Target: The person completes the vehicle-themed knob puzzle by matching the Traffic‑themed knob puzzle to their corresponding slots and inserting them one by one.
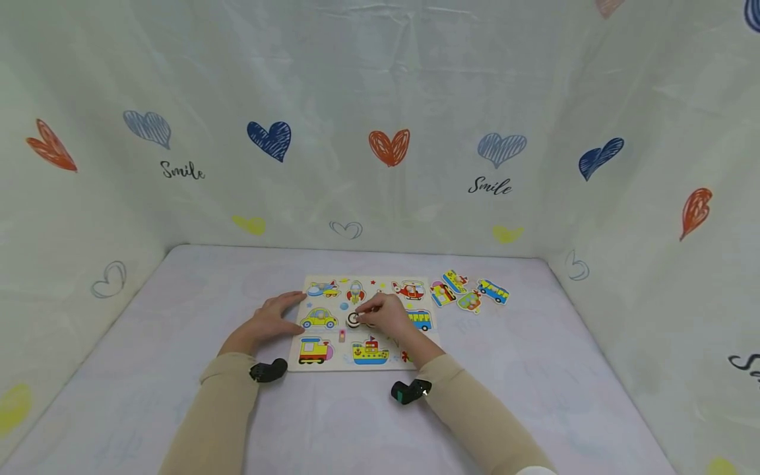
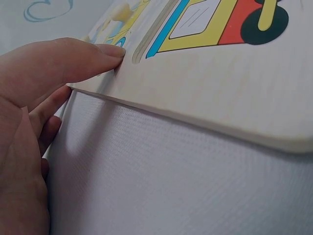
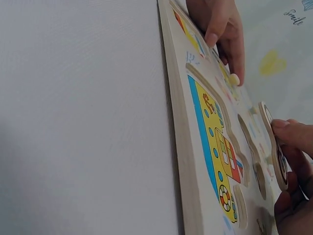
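My right hand [image 1: 392,320] pinches a wooden puzzle piece [image 1: 353,320] with a round black-and-white wheel over the middle of a puzzle board [image 1: 342,356]. In the right wrist view the piece [image 3: 267,120] stands tilted on edge between thumb and fingers, above a recess of like outline; most of its picture is hidden. My left hand [image 1: 267,322] rests at the board's left edge. In the left wrist view its thumb [image 2: 93,58] lies on the board's surface, its other fingers by the edge. A yellow car [image 1: 319,318] picture is beside it.
Several loose pieces lie right of the board, among them a bus [image 1: 493,291], a train [image 1: 442,294] and a boat [image 1: 455,282]. The board shows a boat picture [image 1: 371,352] near its front edge. Printed cloth walls [image 1: 388,211] stand behind and at both sides.
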The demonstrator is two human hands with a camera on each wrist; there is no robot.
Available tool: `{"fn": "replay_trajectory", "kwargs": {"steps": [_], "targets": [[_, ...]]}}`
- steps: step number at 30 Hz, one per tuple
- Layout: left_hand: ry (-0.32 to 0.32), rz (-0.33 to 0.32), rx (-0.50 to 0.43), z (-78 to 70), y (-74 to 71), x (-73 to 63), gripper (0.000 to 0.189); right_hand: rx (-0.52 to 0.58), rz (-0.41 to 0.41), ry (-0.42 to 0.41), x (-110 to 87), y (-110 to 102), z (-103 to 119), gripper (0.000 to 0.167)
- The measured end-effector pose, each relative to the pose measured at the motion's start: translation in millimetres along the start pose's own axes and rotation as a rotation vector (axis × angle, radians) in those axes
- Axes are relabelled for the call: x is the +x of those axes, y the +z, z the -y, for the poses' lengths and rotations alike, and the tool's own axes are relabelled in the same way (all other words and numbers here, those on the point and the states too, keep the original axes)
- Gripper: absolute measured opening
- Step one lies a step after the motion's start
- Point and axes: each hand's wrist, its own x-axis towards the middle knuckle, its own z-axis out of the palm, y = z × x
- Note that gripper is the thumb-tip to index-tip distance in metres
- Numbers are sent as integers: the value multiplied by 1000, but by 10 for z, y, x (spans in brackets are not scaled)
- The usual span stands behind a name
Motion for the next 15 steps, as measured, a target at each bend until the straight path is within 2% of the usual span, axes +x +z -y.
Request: {"fn": "replay_trajectory", "kwargs": {"steps": [7, 15], "targets": [[-8, 0, -12, 25, 6, 17, 84, 10, -16, 5, 33, 35, -43, 7], [-13, -5, -3, 21, 5, 20, 84, 27, 3, 27, 18, 54, -61, 6]]}}
